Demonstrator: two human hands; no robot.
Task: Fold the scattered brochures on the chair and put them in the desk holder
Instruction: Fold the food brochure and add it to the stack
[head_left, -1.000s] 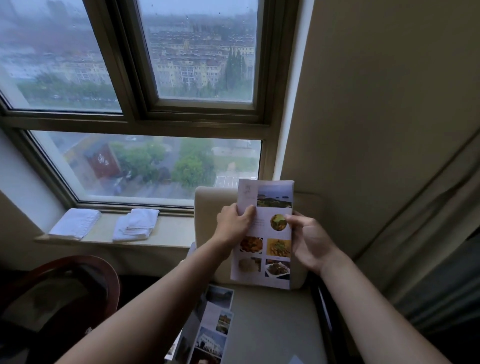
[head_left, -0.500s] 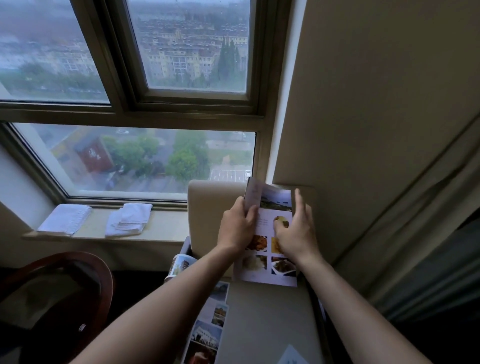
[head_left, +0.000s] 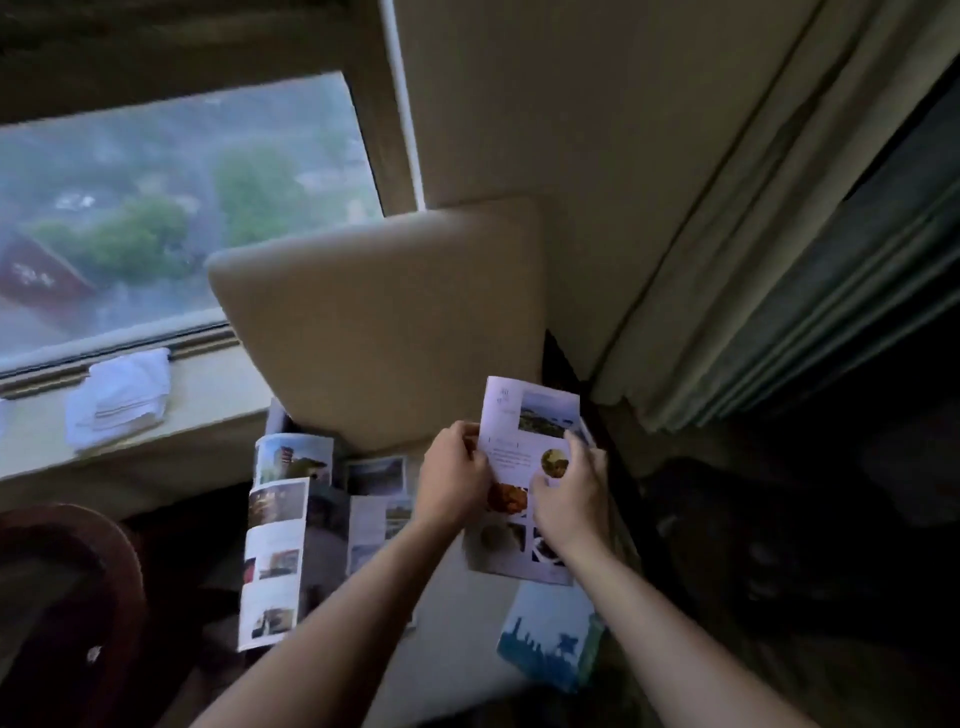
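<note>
Head view shows, nearest the camera, a blue brochure (head_left: 545, 644) lying at the front right of the chair (head_left: 384, 322) seat, close to the seat's edge; a careless forearm sweep could likely knock it to the floor. Just beyond it, the left hand (head_left: 452, 491) and right hand (head_left: 569, 506) both pinch the food-photo brochure (head_left: 524, 457) above the seat's right side, fingers closed on its opposite long edges. The picture is blurred, so whether its panels line up cannot be told; a crooked crease seems the main risk if they do not. To the left, a long unfolded brochure (head_left: 278, 540) hangs over the seat's left edge and could slide off. Open seat between the forearms gives some room to press a fold. Farther back, the chair back stands close to the curtain (head_left: 769, 270), and folded towels (head_left: 122, 402) rest on the windowsill (head_left: 218, 387). No desk holder is in view.
</note>
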